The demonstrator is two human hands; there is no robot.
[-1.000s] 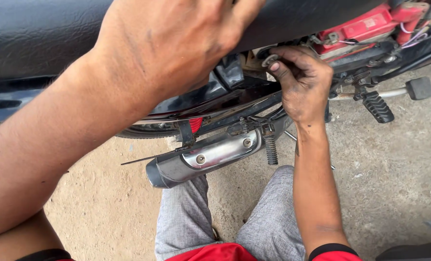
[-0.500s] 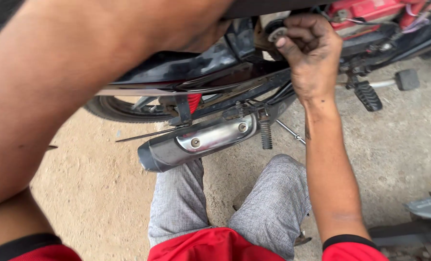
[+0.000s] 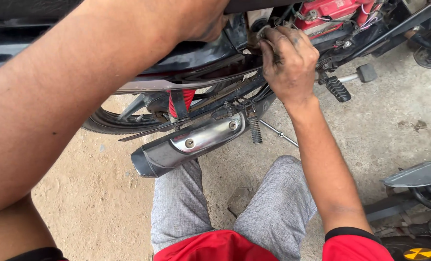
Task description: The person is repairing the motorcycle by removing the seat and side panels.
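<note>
A motorcycle stands in front of me, with its black side panel (image 3: 196, 58) under the seat. My right hand (image 3: 289, 60), fingers smeared with grease, is closed on a small metal part (image 3: 263, 32) at the frame just below the seat, beside a red box (image 3: 329, 9) with wires. My left forearm crosses the upper left of the view. My left hand (image 3: 203, 21) reaches up to the seat edge, is cut off by the top of the frame, and its grip is hidden.
A chrome and black exhaust muffler (image 3: 191, 145) hangs low over my grey-trousered knees (image 3: 273, 203). Behind it are the rear tyre (image 3: 104, 123) and a red shock spring (image 3: 181, 99). A footpeg (image 3: 339, 89) juts right. Another vehicle's parts (image 3: 418, 176) lie at the right on the concrete.
My left hand, seen spread on the seat a second ago, has slid up out of view. My right hand has stayed at the same spot on the frame as the view shifted.
</note>
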